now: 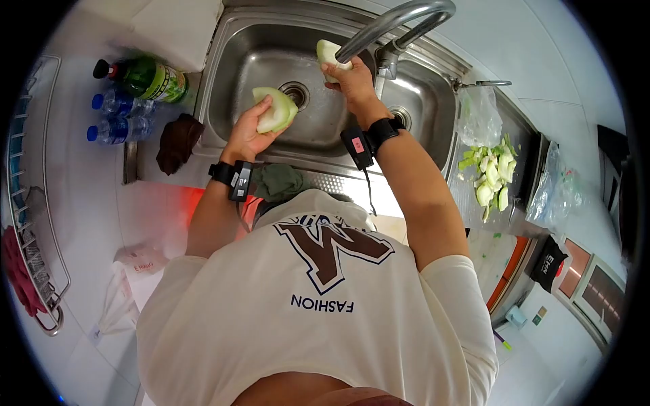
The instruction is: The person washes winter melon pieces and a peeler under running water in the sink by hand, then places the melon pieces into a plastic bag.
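My left hand point(252, 132) grips a piece of pale green peeled vegetable point(277, 111) over the larger bowl of the steel sink point(233, 101), near its drain point(295, 95). A second pale piece of the same kind point(327, 50) is in my right hand point(355, 82), directly under the spout of the curved faucet point(393, 20). Fingers wrap round both pieces, and their exact kind is unclear. Whether water is running cannot be made out.
Pale green peelings point(493, 172) lie on the counter to the right, beside a clear plastic bag point(479, 115). On the left stand a green bottle point(152, 79), two water bottles point(125, 128) and a dark brown cloth point(179, 142). A green cloth point(281, 181) rests at the sink's front edge.
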A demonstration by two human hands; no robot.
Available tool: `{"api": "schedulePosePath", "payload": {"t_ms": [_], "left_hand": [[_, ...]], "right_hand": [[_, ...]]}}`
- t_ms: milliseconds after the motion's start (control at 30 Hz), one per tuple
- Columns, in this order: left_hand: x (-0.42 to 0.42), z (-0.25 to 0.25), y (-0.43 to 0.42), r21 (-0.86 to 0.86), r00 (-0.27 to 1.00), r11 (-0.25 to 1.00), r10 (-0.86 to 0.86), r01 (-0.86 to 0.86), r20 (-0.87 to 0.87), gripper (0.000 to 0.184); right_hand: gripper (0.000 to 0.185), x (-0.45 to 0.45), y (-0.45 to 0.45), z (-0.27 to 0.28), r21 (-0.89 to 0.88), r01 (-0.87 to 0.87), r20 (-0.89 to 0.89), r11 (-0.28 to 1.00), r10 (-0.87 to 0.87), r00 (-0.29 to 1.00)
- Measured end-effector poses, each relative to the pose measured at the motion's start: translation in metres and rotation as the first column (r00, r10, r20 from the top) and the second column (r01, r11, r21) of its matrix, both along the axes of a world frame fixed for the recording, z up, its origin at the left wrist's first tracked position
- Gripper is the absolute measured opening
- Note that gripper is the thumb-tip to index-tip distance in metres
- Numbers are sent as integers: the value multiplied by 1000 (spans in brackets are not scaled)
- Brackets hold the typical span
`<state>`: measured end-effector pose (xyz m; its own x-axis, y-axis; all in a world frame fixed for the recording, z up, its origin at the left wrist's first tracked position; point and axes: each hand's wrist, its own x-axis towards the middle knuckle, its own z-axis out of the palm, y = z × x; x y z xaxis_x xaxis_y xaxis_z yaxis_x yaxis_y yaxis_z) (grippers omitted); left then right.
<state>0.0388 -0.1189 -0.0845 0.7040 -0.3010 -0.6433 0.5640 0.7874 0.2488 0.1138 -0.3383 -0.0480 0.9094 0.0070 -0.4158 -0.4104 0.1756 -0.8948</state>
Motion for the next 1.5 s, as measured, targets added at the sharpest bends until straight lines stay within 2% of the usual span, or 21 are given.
{"api": "schedulePosePath", "payload": {"t_ms": [67, 100, 167, 300, 400, 467, 500, 567, 733, 833, 900, 933, 967, 1000, 1033, 1100, 1167, 1200, 1267, 1367, 1500], "left_hand": [[2, 5, -5, -37, 998, 999, -6, 9, 66, 34], [4, 6, -9, -37, 998, 999, -8, 10, 66, 34], [12, 5, -19, -127, 990, 992, 45, -28, 133, 33], [27, 6, -41, -221, 982, 972, 112, -76, 153, 32], [30, 18, -58, -132, 961, 990, 79, -44, 265, 33], [29, 23, -67, 148, 904, 989, -54, -10, 425, 33], [28, 26, -72, 149, 903, 989, -58, -6, 425, 33], [26, 33, -78, 280, 882, 960, -119, -15, 456, 35], [25, 32, -83, 197, 906, 980, -98, 16, 412, 38], [21, 33, -80, 121, 921, 991, -98, 56, 377, 38], [20, 26, -75, 88, 929, 994, -98, 71, 357, 38], [21, 19, -71, 0, 924, 992, -120, 129, 364, 38], [22, 13, -67, -89, 917, 979, -139, 184, 373, 39], [21, 13, -64, -90, 917, 979, -138, 184, 373, 39], [20, 14, -61, -151, 934, 972, -123, 182, 335, 40], [17, 15, -58, -213, 950, 962, -107, 174, 295, 42], [15, 17, -54, -180, 959, 970, -111, 162, 262, 41], [15, 16, -51, -179, 959, 971, -110, 160, 262, 41], [12, 13, -47, -153, 964, 977, -108, 148, 242, 41], [5, 19, -43, -111, 977, 986, -104, 126, 186, 42], [1, 15, -38, -100, 977, 984, -125, 144, 175, 42]], "right_hand": [[40, 1, -3, 11, -243, -131, 31, 961, 143, 989], [40, 0, -6, 9, -243, -130, 30, 961, 141, 990], [36, -6, -9, -2, -114, -192, -79, 975, 184, 980], [35, -28, 1, -6, 18, -207, -137, 978, 207, 969], [37, -42, 10, 2, 115, -83, -239, 990, 108, 965], [40, -42, 6, -12, 172, -54, -245, 984, 96, 965], [43, -43, 7, -9, 229, -28, -252, 973, 86, 964], [47, -50, 10, -5, 252, -1, -225, 968, 59, 973], [57, -61, 20, -10, 315, 106, -130, 943, -68, 989], [68, -65, 19, -16, 237, 102, -112, 966, -78, 991], [67, -57, 13, -30, -233, 53, -60, 971, -68, 996], [67, -53, 8, -33, -233, 55, -60, 971, -70, 996], [66, -49, 0, -36, -307, 16, 46, 951, -2, 999], [64, -47, -8, -37, -384, -13, 146, 923, 75, 986], [64, -44, -14, -25, -385, -16, 145, 923, 77, 986], [53, -38, -29, -2, -594, 128, 162, 794, -38, 986], [39, -23, -55, -17, -753, 292, 342, 590, -28, 939], [39, -16, -64, -16, -752, 291, 342, 592, -27, 939], [31, -4, -78, -5, -914, 107, 158, 391, 101, 982], [24, 7, -86, 4, -893, 116, 215, 435, 185, 959], [28, 16, -81, 5, -870, 38, 142, 491, 177, 974]]}}
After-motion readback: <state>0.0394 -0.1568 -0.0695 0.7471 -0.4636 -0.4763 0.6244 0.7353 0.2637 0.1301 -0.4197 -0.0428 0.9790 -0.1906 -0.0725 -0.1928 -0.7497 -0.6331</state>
